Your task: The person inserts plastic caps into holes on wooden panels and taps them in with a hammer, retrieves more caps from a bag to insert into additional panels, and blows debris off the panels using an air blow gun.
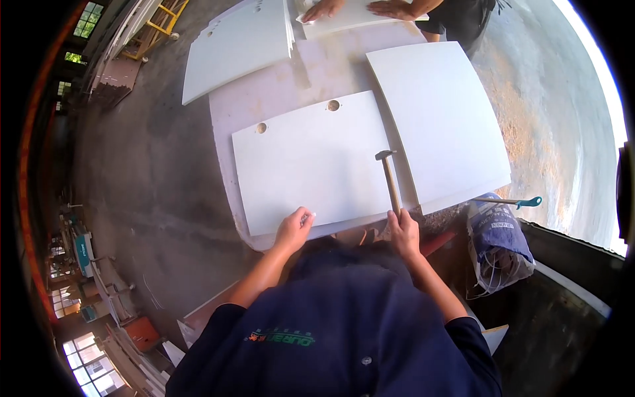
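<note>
A white panel (311,165) with two round holes near its far edge lies on the table in front of me. My right hand (404,231) is wrapped round the wooden handle of a hammer (390,178), whose head is raised over the panel's right side. At the panel's near edge, my left hand (295,228) is closed, with small dark bits showing between its fingers; I cannot make out what they are. To the right lies a larger white panel (443,119), its left edge close to the hammer.
More white panels (241,43) are stacked at the far left of the table (221,142). Across it, another person's hands (391,9) rest on a white panel. Right of the table stand a blue-and-white bag (497,241) and a teal-ended tool (529,202).
</note>
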`<state>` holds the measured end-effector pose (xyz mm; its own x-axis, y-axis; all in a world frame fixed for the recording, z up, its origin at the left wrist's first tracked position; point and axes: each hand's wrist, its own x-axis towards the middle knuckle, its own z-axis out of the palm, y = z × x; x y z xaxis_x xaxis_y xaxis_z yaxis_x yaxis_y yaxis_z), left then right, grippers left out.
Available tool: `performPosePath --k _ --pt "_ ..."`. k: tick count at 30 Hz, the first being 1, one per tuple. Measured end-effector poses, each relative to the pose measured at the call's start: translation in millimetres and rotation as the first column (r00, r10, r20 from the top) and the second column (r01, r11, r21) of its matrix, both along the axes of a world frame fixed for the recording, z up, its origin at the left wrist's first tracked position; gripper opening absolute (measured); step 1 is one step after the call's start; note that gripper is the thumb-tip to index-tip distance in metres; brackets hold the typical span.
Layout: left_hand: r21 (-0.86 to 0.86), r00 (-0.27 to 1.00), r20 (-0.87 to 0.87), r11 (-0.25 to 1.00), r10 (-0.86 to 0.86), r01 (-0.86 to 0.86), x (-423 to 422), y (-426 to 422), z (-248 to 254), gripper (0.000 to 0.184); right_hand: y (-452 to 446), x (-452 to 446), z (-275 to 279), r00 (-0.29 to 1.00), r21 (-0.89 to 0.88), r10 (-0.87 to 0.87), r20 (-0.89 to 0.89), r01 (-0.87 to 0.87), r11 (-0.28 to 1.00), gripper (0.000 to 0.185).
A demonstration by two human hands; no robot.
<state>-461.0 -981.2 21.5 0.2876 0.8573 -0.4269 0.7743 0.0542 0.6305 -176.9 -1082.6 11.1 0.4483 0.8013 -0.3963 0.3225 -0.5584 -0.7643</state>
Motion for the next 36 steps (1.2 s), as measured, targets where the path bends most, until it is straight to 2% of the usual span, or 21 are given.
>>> performPosePath --k 2,4,6,9,13,16,19,20,23,24,25,26,28,29,30,32,34,35,36 --pt "0.054 0.997 -0.049 0.997 0.066 -0.064 -17.2 -20.2 -11.5 0.021 1.2 3.8 -5.7 1.000 0.015 0.015 -0.013 -0.015 1.000 0.038" --pt "0.022 0.984 -0.119 0.992 0.129 -0.127 -30.5 -42.3 -6.3 0.022 4.4 9.3 6.6 0.992 -0.056 0.060 -0.109 -0.066 0.996 0.038" --pt "0.123 0.985 -0.059 0.981 0.160 -0.152 -51.7 -66.0 -15.7 0.023 2.0 10.4 -3.4 0.991 -0.050 0.128 -0.039 -0.130 0.990 0.037" --pt "0.135 0.979 -0.056 0.973 0.194 -0.185 -72.3 -84.0 -22.3 0.021 -1.3 11.7 -5.4 0.976 -0.055 0.217 -0.013 -0.217 0.975 0.038" --pt "0.197 0.974 0.125 0.957 0.191 -0.213 -79.0 -89.3 -27.7 0.014 -9.3 -7.3 1.4 0.956 -0.045 0.276 0.101 -0.273 0.961 0.037" --pt "0.264 0.931 0.289 0.916 0.223 -0.302 -83.9 -92.9 -31.6 0.014 -15.0 -34.8 11.5 0.896 -0.061 0.355 0.268 -0.352 0.934 0.032" --pt "0.207 0.897 0.352 0.913 0.266 -0.352 -111.4 -111.6 -27.2 0.012 -19.9 -71.9 8.6 0.800 -0.035 0.462 0.383 -0.487 0.872 0.024" --pt "0.104 0.894 0.279 0.915 0.350 -0.391 -122.0 -122.1 -11.1 0.011 -18.4 -89.1 11.3 0.774 -0.023 0.488 0.404 -0.525 0.851 0.023" --pt "0.186 0.813 0.441 0.847 0.380 -0.498 -177.3 -164.6 -12.2 0.012 -18.6 -144.9 9.8 0.672 -0.031 0.601 0.433 -0.655 0.755 0.020" --pt "0.162 0.771 0.474 0.819 0.425 -0.551 -197.5 -181.4 -18.4 0.013 -17.7 -164.5 9.7 0.631 -0.009 0.634 0.446 -0.706 0.709 0.019" --pt "0.132 0.715 0.499 0.772 0.491 -0.622 -218.2 -202.4 -23.3 0.013 -17.6 -186.9 8.3 0.656 0.103 0.597 0.462 -0.708 0.699 0.019" --pt "0.126 0.718 0.441 0.755 0.539 -0.644 -241.8 -221.2 -26.9 0.015 -18.1 -214.5 8.0 0.680 0.208 0.574 0.456 -0.709 0.674 0.020" --pt "0.095 0.581 0.449 0.610 0.679 -0.786 -276.7 -263.1 -29.2 0.015 -16.7 -274.5 21.5 0.722 0.310 0.560 0.407 -0.685 0.659 0.022" --pt "0.089 0.520 0.429 0.538 0.739 -0.838 -291.7 -286.4 -28.3 0.015 -13.2 -293.8 15.4 0.662 0.274 0.654 0.366 -0.749 0.604 0.024" --pt "0.101 0.415 0.428 0.414 0.803 -0.905 -300.4 -313.7 -31.0 0.016 -4.8 -309.1 1.1 0.618 0.103 0.768 0.167 -0.786 0.610 0.025" --pt "0.145 0.233 0.433 0.188 0.871 -0.972 -315.9 -356.4 -36.6 0.016 0.2 -345.9 -9.6 0.432 0.079 0.891 0.136 -0.902 0.425 0.025" --pt "0.096 -0.004 0.399 -0.046 0.917 -0.994 -318.0 -400.8 -36.9 0.018 -1.7 -388.8 13.0 0.274 -0.010 0.958 0.086 -0.961 0.276 0.026" --pt "0.063 -0.123 0.378 -0.158 0.918 -0.985 -307.6 -421.9 -37.8 0.018 4.5 -399.8 -0.2 0.191 0.030 0.978 0.084 -0.982 0.189 0.025" --pt "0.064 -0.185 0.350 -0.221 0.918 -0.973 -295.8 -440.6 -35.0 0.018 -0.8 -417.5 12.9 0.118 0.045 0.984 0.133 -0.993 0.113 0.024"
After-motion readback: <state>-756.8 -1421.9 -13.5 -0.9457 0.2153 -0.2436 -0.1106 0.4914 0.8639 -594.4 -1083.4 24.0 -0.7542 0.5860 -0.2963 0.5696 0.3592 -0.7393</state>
